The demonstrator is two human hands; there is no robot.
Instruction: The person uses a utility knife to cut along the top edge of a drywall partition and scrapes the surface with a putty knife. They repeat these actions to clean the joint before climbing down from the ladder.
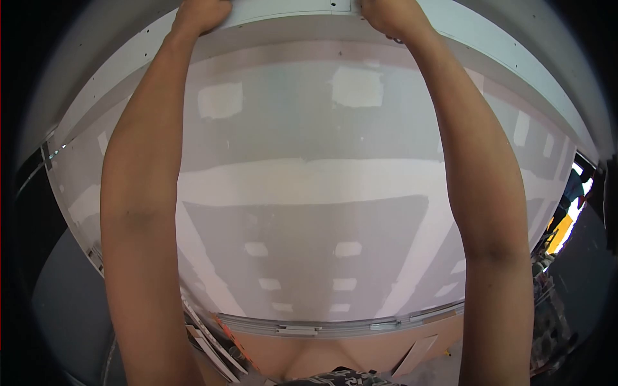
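Both of my arms reach up past the wall to a white, screw-dotted ledge board (290, 9) at the top of the head view. My left hand (201, 14) is at the board's lower edge, fingers curled inward and partly cut off by the frame. Farther right, my right hand (394, 18) is bent against the same board beside a vertical seam, its fingertips curling under the edge. Whatever lies inside either closed hand is hidden. Below the board stands a grey plasterboard wall (302, 132) with pale filler bands and patches.
A metal track (299, 330) runs along the wall's base. White strips (212, 350) and an orange slotted piece (233, 338) lean at lower left. Another pale offcut (415, 354) rests lower right. Clutter and a bright opening with a yellow object (561, 233) are at far right.
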